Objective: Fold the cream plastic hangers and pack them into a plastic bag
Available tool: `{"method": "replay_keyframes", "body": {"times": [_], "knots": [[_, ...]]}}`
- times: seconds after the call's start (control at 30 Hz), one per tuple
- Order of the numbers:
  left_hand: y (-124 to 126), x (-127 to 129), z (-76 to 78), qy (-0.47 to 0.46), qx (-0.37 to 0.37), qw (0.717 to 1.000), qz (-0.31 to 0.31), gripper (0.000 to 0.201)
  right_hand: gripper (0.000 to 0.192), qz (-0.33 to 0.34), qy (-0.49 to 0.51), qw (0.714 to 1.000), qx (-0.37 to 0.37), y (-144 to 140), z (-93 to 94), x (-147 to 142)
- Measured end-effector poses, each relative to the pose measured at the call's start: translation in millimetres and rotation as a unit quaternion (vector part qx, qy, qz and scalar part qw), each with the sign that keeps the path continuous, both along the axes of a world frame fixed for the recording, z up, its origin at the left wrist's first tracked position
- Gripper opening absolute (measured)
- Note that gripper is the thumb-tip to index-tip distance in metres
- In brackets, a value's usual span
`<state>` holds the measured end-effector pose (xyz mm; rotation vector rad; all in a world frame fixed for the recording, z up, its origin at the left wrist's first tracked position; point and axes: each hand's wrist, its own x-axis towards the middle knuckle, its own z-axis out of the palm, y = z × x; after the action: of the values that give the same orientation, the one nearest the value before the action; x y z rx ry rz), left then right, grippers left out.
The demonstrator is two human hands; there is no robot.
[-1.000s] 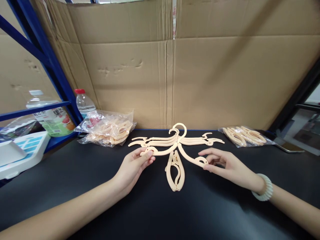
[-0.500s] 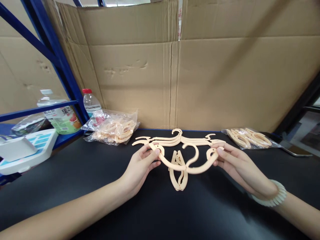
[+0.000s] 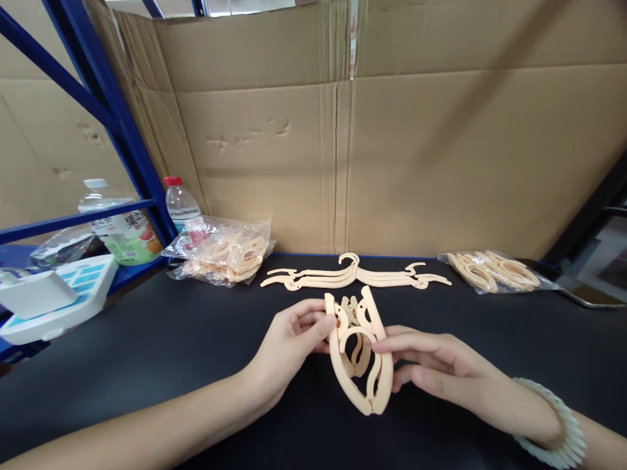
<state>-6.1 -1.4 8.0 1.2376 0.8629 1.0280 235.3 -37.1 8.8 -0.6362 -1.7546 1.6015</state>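
Both hands meet at table (image 3: 147,339) centre, pinching one folded hanger (image 3: 360,365) from opposite sides. Left hand (image 3: 289,349): fingers curled, thumb and fingertips pressed on hanger's left arm. Right hand (image 3: 431,369): index finger laid across hanger's right arm, remaining fingers bent beneath; white bracelet (image 3: 558,424) on wrist. Hanger is beige plastic, arms folded together into a narrow loop, hinge end pointing toward the person, tips pointing away, hook curve inside the loop. It stands tilted, lower end at or just above the table; contact cannot be confirmed. A second folded piece may sit directly behind it; count there unclear.

Counts, approx.:
- Unfolded hangers (image 3: 355,277): one flat stack behind the hands, near the cardboard wall (image 3: 416,163); exact qty not resolvable, several layers visible.
- Plastic bags w/ hangers: 2. Left bag (image 3: 223,251) holds a loose heap of beige folded hangers; right bag (image 3: 497,271) holds a smaller, flatter batch. Qty per bag not resolvable.
- Bottles: 2. Small bottle (image 3: 180,202) w/ red cap, just beside left bag; large bottle (image 3: 120,225) w/ pale cap and green fruit label, on blue shelf (image 3: 73,219).
- White-and-blue device (image 3: 53,300) at far left: 1.
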Motion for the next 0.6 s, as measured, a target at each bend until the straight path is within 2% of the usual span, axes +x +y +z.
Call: {"method": "replay_keyframes", "body": {"times": [0.13, 0.27, 0.43, 0.6], "knots": [[-1.0, -0.1, 0.7, -0.011, 0.017, 1.000, 0.001, 0.027, 0.043, 0.022, -0.015, 1.000, -0.003, -2.4, 5.1, -0.1], [-3.1, -0.6, 1.3, -0.020, 0.046, 0.999, 0.004, 0.032, 0.044, 0.024, -0.024, 0.999, -0.017, -3.4, 4.8, 0.9], [-3.6, -1.2, 0.7, -0.011, 0.069, 0.997, 0.023, 0.027, 0.048, 0.019, -0.028, 0.999, -0.017, -4.8, 0.5, 3.5], [-6.1, 1.3, 0.7, 0.006, 0.065, 0.997, -0.030, 0.032, 0.049, 0.017, -0.027, 0.999, -0.009, -6.3, 0.2, 5.0]]}}
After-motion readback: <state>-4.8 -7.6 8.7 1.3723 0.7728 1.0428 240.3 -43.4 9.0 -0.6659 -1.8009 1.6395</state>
